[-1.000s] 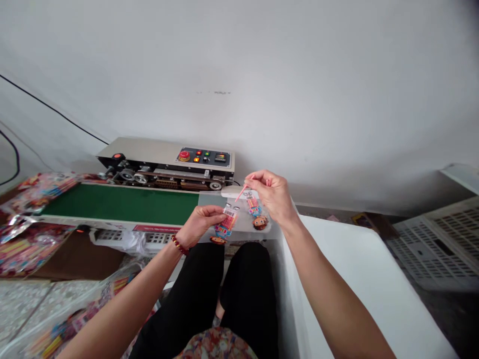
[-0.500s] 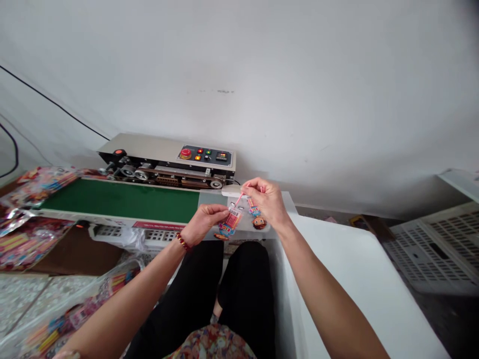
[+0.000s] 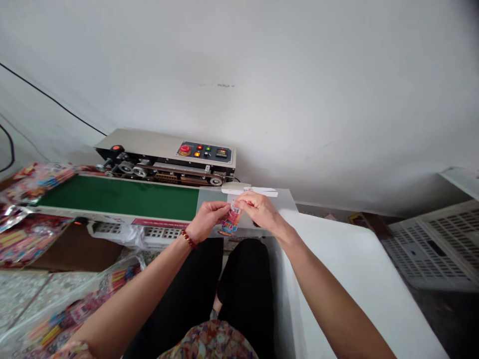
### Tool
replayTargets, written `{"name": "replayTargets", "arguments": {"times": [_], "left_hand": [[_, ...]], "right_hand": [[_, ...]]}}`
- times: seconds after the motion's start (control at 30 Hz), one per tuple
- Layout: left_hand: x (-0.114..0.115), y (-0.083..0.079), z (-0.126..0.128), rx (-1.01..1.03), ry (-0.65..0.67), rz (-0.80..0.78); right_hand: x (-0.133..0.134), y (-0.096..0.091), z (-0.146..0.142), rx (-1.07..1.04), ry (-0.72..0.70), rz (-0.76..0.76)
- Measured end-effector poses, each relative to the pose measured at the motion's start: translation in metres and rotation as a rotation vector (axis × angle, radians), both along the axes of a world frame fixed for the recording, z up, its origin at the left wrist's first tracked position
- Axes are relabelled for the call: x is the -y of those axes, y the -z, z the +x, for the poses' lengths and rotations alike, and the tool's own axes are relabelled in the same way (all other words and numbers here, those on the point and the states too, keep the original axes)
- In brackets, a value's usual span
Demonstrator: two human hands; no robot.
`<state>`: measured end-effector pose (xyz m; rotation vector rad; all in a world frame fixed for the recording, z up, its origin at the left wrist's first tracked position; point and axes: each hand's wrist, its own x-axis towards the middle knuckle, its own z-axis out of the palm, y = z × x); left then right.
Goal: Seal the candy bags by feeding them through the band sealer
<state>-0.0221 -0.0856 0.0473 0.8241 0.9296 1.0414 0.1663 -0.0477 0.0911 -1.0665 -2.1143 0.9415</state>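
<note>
My left hand (image 3: pixel 206 218) and my right hand (image 3: pixel 259 211) meet over a small clear packet (image 3: pixel 230 223) printed with a cartoon figure and holding pink sticks. Both hands pinch the packet near its top, fingers closed on it. The packet hangs just in front of the grey metal plate (image 3: pixel 284 198) at the right end of the green conveyor belt (image 3: pixel 119 198). Behind the belt stands the sealing machine (image 3: pixel 164 157) with a red button and lit lamps on its panel.
Colourful filled packets (image 3: pixel 26 209) pile up at the left end of the belt and in a clear bag (image 3: pixel 75 309) by my left arm. A white table top (image 3: pixel 359 284) lies to my right, white slatted crates (image 3: pixel 437 244) beyond it. A white wall rises behind.
My right hand came down and left from above the plate to meet my left hand on the packet. The pink stick it held up is now down at the packet's mouth.
</note>
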Motion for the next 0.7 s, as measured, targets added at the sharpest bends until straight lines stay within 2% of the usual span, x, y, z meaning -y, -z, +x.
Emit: {"name": "replayTargets", "arguments": {"times": [0.17, 0.33, 0.5, 0.63, 0.7], "left_hand": [[-0.002, 0.003, -0.001, 0.021, -0.031, -0.011], [-0.006, 0.008, -0.002, -0.026, -0.069, 0.038], [-0.008, 0.012, -0.003, -0.060, -0.074, 0.052], [-0.008, 0.013, -0.003, -0.054, -0.052, 0.054], [-0.009, 0.014, -0.003, -0.048, -0.075, 0.055]], "right_hand": [[-0.008, 0.009, 0.012, -0.044, 0.129, -0.133], [-0.008, 0.013, 0.006, -0.043, 0.107, -0.163], [-0.018, 0.013, -0.007, -0.057, 0.171, -0.154], [-0.025, 0.012, -0.015, 0.011, 0.063, -0.204], [-0.026, 0.011, -0.015, 0.011, 0.060, -0.208]]}}
